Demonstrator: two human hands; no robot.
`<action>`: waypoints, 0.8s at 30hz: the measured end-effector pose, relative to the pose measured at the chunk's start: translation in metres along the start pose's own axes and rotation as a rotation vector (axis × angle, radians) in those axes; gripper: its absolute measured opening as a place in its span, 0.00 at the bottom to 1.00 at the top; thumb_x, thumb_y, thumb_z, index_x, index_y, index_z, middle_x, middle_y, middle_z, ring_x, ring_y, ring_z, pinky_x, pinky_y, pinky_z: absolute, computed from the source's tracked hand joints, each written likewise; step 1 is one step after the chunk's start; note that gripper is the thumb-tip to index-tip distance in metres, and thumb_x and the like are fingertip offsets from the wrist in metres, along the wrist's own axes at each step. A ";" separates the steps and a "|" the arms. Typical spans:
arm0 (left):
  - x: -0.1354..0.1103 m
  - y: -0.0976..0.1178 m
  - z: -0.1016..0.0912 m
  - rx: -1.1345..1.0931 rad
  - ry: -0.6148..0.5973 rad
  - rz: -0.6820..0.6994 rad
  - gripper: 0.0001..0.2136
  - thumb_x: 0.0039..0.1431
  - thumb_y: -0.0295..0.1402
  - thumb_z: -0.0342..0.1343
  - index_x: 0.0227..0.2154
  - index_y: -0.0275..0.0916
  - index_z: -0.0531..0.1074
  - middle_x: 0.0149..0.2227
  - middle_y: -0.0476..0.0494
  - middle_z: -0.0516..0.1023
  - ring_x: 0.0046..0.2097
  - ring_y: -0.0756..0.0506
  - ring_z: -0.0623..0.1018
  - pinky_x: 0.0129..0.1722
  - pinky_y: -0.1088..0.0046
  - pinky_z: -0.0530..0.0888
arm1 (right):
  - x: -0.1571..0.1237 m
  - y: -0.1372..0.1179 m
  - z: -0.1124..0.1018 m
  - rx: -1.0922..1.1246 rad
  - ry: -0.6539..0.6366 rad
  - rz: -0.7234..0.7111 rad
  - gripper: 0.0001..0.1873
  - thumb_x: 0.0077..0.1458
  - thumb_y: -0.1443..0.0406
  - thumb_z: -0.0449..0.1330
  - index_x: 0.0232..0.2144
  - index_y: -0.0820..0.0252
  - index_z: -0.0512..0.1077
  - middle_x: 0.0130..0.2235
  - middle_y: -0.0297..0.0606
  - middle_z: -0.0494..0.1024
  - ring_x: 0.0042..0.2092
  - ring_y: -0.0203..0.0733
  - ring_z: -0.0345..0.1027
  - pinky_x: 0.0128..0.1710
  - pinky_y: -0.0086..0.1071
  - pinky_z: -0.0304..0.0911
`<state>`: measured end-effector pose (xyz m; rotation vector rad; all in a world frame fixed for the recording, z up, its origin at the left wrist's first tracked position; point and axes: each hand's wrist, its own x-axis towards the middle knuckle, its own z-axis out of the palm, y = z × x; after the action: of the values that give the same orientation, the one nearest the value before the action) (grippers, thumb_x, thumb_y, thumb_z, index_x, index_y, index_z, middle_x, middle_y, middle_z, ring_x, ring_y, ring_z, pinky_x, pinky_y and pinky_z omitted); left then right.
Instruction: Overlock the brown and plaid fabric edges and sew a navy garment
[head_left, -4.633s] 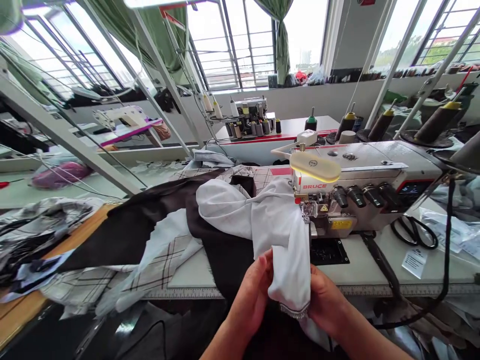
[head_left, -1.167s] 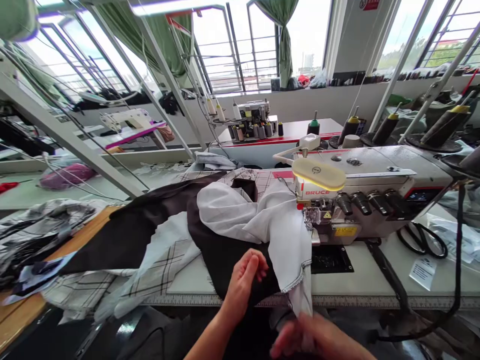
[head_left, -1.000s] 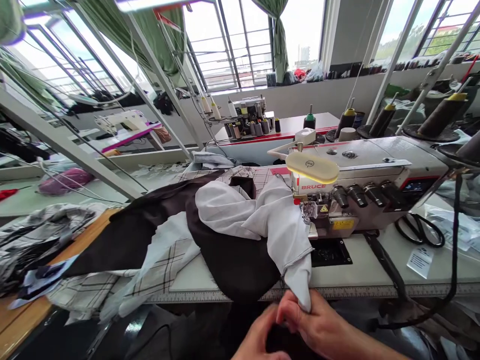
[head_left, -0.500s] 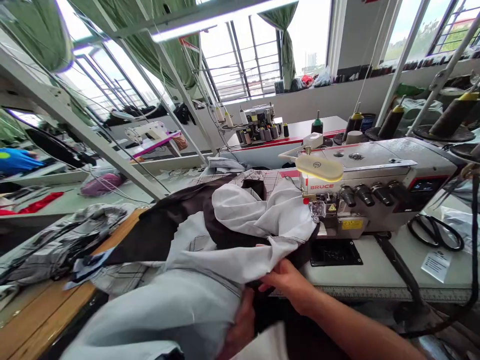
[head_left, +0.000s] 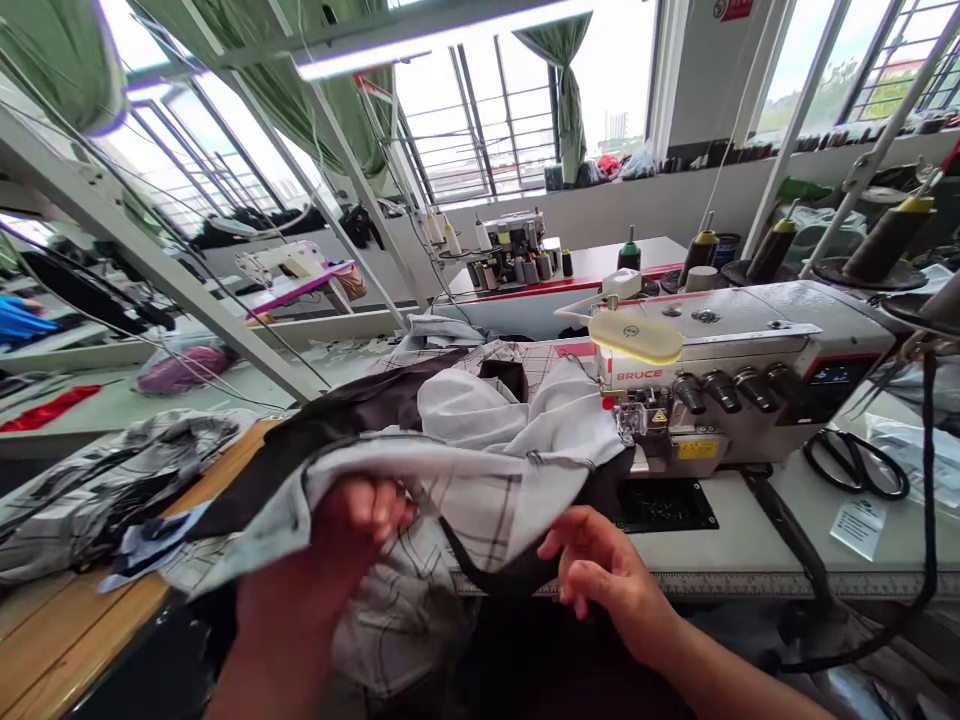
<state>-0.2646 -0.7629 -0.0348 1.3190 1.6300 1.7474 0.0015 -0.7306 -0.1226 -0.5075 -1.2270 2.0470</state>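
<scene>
My left hand (head_left: 352,530) is closed on a fold of white plaid fabric (head_left: 465,500) and lifts it above the table's front edge. My right hand (head_left: 600,570) hovers just right of it, fingers loosely curled and apart, next to the fabric's dark lower edge, with nothing held. Behind lie dark brown cloth (head_left: 352,410) and a plain white piece (head_left: 510,410) that runs up to the presser foot of the white BRUCE overlock machine (head_left: 750,370).
Black scissors (head_left: 855,465) and a paper tag (head_left: 859,525) lie on the table right of the machine. Thread cones (head_left: 892,235) stand behind it. Crumpled plaid cloth (head_left: 97,480) rests on the wooden bench (head_left: 67,630) at left. Other sewing machines (head_left: 510,245) stand farther back.
My left hand came up from below the table edge and raised the plaid fabric to the left. My right hand let go of the white piece and now hangs free.
</scene>
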 end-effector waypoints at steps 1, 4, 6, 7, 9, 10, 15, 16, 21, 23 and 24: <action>0.011 0.001 0.000 -0.177 -0.009 -0.107 0.24 0.65 0.44 0.33 0.31 0.36 0.73 0.25 0.47 0.73 0.23 0.54 0.69 0.27 0.74 0.73 | 0.001 0.001 -0.001 -0.003 0.023 -0.025 0.21 0.50 0.54 0.62 0.43 0.60 0.68 0.37 0.38 0.72 0.28 0.32 0.63 0.23 0.24 0.57; 0.037 -0.012 0.024 -0.617 0.000 -0.500 0.20 0.63 0.39 0.37 0.39 0.33 0.72 0.37 0.38 0.78 0.31 0.49 0.76 0.31 0.70 0.75 | -0.001 0.012 -0.013 -0.078 0.233 -0.054 0.18 0.54 0.55 0.59 0.44 0.58 0.67 0.38 0.38 0.72 0.29 0.32 0.63 0.26 0.25 0.59; 0.038 -0.031 0.052 -0.585 -0.047 -0.599 0.18 0.63 0.39 0.40 0.43 0.32 0.70 0.42 0.35 0.77 0.36 0.46 0.78 0.37 0.67 0.75 | -0.006 0.023 -0.029 -0.168 0.467 -0.118 0.17 0.54 0.56 0.59 0.43 0.59 0.68 0.37 0.38 0.72 0.32 0.34 0.64 0.31 0.27 0.61; 0.032 -0.042 0.066 -0.500 -0.084 -0.561 0.17 0.62 0.39 0.44 0.44 0.33 0.69 0.41 0.36 0.77 0.37 0.46 0.78 0.39 0.66 0.75 | -0.008 0.027 -0.037 -0.203 0.588 -0.153 0.17 0.53 0.56 0.60 0.43 0.58 0.67 0.37 0.38 0.72 0.35 0.36 0.64 0.34 0.28 0.61; 0.016 -0.060 0.090 -0.195 -0.150 -0.315 0.15 0.58 0.39 0.51 0.44 0.37 0.70 0.38 0.41 0.78 0.38 0.46 0.77 0.44 0.65 0.73 | -0.009 0.034 -0.052 -0.219 0.762 -0.184 0.19 0.51 0.56 0.61 0.43 0.58 0.67 0.39 0.38 0.73 0.41 0.39 0.65 0.40 0.30 0.62; 0.009 -0.067 0.100 -0.015 -0.185 -0.137 0.13 0.56 0.38 0.54 0.42 0.39 0.72 0.38 0.42 0.78 0.41 0.45 0.77 0.47 0.64 0.71 | -0.007 0.035 -0.057 -0.206 0.792 -0.170 0.19 0.51 0.56 0.62 0.43 0.57 0.67 0.41 0.39 0.73 0.43 0.41 0.65 0.42 0.31 0.61; 0.018 -0.083 0.125 0.468 -0.340 0.441 0.07 0.58 0.31 0.51 0.36 0.42 0.74 0.41 0.44 0.77 0.48 0.44 0.72 0.51 0.63 0.67 | 0.018 0.031 -0.052 -0.072 0.572 -0.058 0.19 0.48 0.58 0.64 0.43 0.57 0.71 0.42 0.37 0.75 0.41 0.41 0.67 0.44 0.31 0.62; 0.024 -0.082 0.127 0.467 -0.351 0.439 0.07 0.59 0.31 0.50 0.34 0.41 0.73 0.39 0.44 0.76 0.46 0.44 0.73 0.49 0.65 0.68 | 0.020 0.028 -0.049 -0.055 0.539 -0.047 0.18 0.48 0.58 0.64 0.42 0.58 0.73 0.40 0.36 0.76 0.38 0.40 0.67 0.41 0.31 0.62; 0.035 -0.060 0.132 0.318 -0.325 0.380 0.05 0.61 0.30 0.47 0.33 0.40 0.67 0.37 0.45 0.74 0.43 0.47 0.73 0.46 0.69 0.68 | 0.005 0.014 -0.039 -0.206 0.540 -0.145 0.13 0.49 0.59 0.63 0.37 0.59 0.77 0.36 0.38 0.77 0.38 0.43 0.67 0.41 0.31 0.63; 0.033 -0.057 0.136 0.329 -0.428 0.408 0.02 0.59 0.30 0.50 0.35 0.40 0.67 0.39 0.45 0.73 0.44 0.47 0.72 0.47 0.69 0.68 | -0.003 0.012 -0.041 -0.221 0.522 -0.139 0.14 0.49 0.60 0.63 0.39 0.58 0.77 0.39 0.40 0.77 0.42 0.47 0.68 0.46 0.36 0.62; 0.032 -0.058 0.138 0.348 -0.481 0.412 0.02 0.58 0.30 0.52 0.34 0.40 0.67 0.38 0.45 0.72 0.44 0.47 0.72 0.46 0.69 0.67 | -0.004 0.013 -0.043 -0.203 0.507 -0.094 0.15 0.49 0.59 0.63 0.39 0.59 0.77 0.39 0.41 0.78 0.43 0.49 0.68 0.47 0.39 0.62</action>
<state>-0.1820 -0.6487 -0.0953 2.1673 1.4883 1.2156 0.0274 -0.7111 -0.1544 -0.9760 -1.1198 1.5853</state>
